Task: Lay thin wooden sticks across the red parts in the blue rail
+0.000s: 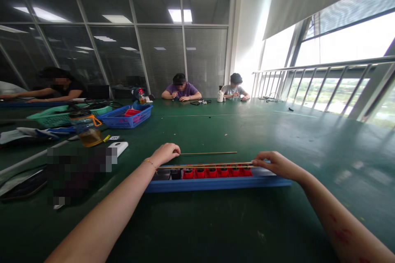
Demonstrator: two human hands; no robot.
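A long blue tray (216,183) lies across the green table in front of me. It holds a row of red parts (217,171), with a few dark ones at its left end. Thin wooden rods (210,166) lie lengthwise over the red parts. My left hand (165,153) is curled at the tray's left end, fingers closed on the end of another thin rod (210,153) that lies on the table just behind the tray. My right hand (274,162) rests on the tray's right end, fingers bent and pinching the ends of the rods there.
To the left stand a jar of amber liquid (86,131), a white device (119,147), a blue basket (128,117) and a green basket (58,117). Three people sit at the far side of the table. A railing (324,86) and windows run along the right.
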